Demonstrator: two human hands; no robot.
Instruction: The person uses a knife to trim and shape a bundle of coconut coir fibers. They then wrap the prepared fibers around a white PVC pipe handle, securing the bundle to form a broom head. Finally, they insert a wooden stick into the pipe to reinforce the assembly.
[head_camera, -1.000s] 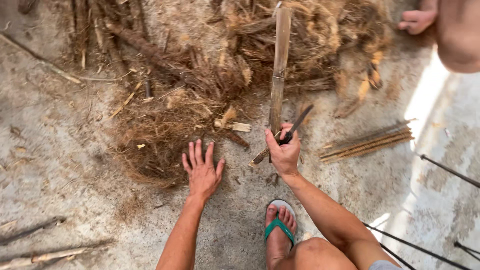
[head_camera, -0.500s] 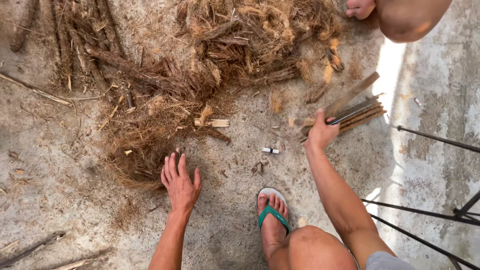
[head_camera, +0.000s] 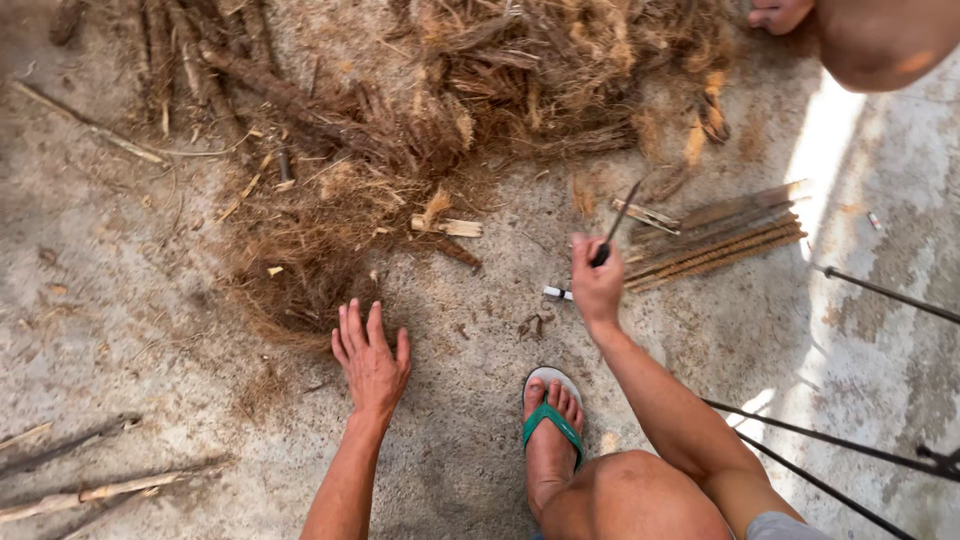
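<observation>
My right hand is closed around the dark handle of a thin knife, whose blade points up and away. Just right of it, a bundle of long split sticks lies on the concrete ground. A small white cylinder rests on the ground beside my right wrist. Resting flat on the ground with its fingers spread is my left hand, which holds nothing, at the near edge of a heap of dry brown fibre. My foot in a green flip-flop is planted between my arms.
A larger mound of husk and fibre fills the top centre, with woody stalks to its left. Another person's knee and hand show at the top right. Thin dark rods lie at the right, loose sticks at the lower left.
One second ago my right hand held a long strip upright together with the knife. It swung right and laid the strip on the stick bundle, then drew back with only the knife.
</observation>
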